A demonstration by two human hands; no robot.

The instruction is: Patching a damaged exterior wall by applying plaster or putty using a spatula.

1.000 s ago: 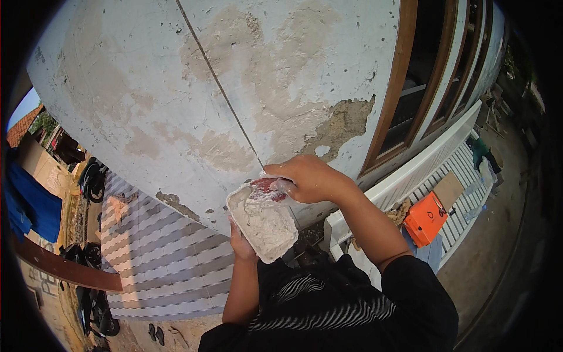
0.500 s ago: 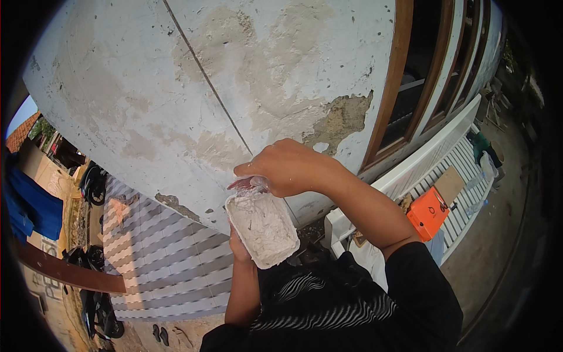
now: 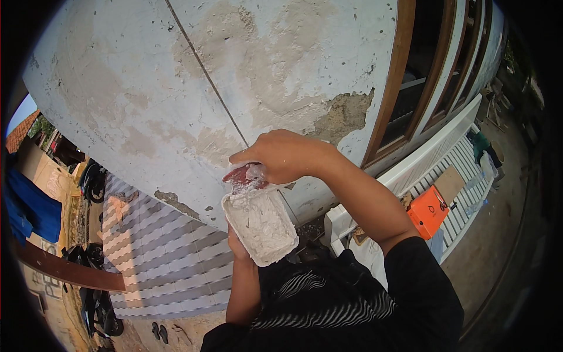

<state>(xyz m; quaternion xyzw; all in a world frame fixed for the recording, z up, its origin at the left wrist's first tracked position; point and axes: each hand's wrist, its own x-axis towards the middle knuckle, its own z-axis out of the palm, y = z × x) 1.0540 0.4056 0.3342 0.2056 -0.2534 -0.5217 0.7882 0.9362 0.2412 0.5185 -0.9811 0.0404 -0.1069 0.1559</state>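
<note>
My left hand (image 3: 237,246) grips a white rectangular tub (image 3: 290,220) from its left side and underneath; most of its fingers are hidden. Pale, lumpy putty (image 3: 261,227) fills the tub. Closed around a red putty scraper (image 3: 237,178), my right hand (image 3: 284,155) is at the tub's far edge. White paste smears the scraper, and its lower edge meets the rim. Just beyond stands a light-blue wall (image 3: 141,64) with beige filled patches and a rough bare patch (image 3: 346,117) to the right of a thin dark line.
Brown window frames (image 3: 387,94) line the wall on the right. Below them, a white slatted bench (image 3: 457,205) carries an orange box (image 3: 427,212) and a board. Striped tiles (image 3: 176,264) lie at the left, with sandals (image 3: 159,332) nearer and blue cloth (image 3: 38,202) hanging far left.
My right hand has lifted slightly away from the tub, and more of the red scraper shows above the far rim. The tub stays nearly where it was.
</note>
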